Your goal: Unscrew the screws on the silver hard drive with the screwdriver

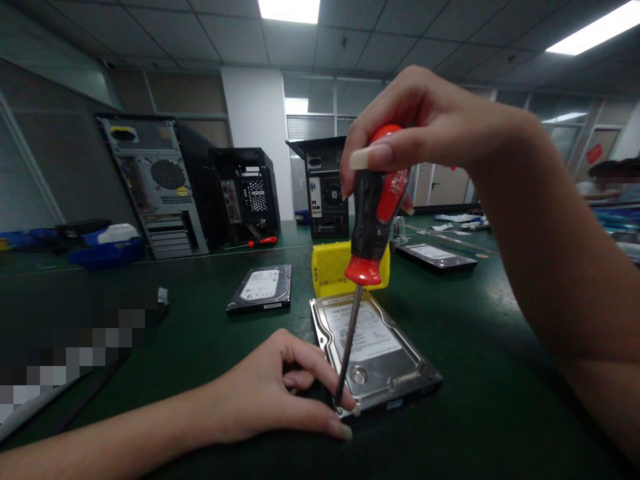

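Note:
A silver hard drive [400,367] lies label up on the green tabletop. With a closed grasp, my right hand [400,127] grips a red and black screwdriver [370,220] from above, and its shaft slants down to the drive's near left corner. The screwdriver's tip meets that corner, where a screw is too small to make out. My left hand [280,393] has its thumb and index finger closed about the same corner, beside the tip. Behind the drive stands a yellow box-like object [327,267], partly hidden by the screwdriver.
Another hard drive [260,287] lies at left, and a third drive [435,257] at right. Several computer cases stand behind, including a tall one [165,180]. A red-handled tool [263,241] and a blue tray [107,253] are farther back. A person [600,190] sits at far right.

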A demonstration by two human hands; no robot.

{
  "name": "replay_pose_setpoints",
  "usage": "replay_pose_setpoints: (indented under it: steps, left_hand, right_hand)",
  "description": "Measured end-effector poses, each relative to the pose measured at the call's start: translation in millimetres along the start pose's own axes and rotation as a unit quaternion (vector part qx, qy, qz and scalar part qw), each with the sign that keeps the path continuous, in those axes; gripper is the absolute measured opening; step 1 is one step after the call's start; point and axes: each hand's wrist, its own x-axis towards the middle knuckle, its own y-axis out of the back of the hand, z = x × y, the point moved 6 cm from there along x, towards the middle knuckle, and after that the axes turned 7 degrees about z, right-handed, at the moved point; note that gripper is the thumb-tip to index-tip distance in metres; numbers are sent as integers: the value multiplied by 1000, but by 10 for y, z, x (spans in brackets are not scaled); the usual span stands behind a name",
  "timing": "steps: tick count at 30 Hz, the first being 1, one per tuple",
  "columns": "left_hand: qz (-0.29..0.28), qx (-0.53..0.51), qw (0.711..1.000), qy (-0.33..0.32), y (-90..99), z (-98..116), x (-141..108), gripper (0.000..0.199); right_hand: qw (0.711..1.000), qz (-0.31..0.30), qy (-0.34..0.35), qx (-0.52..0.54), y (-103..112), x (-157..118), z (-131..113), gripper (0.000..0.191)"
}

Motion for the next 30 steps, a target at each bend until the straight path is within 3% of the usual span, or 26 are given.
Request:
replay_pose_setpoints:
  steps: [30]
  left_hand:
    - [-11, -23, 1000, -11, -3, 12, 5, 13]
  right_hand:
    - [1000, 1, 3, -9, -6, -4, -16, 43]
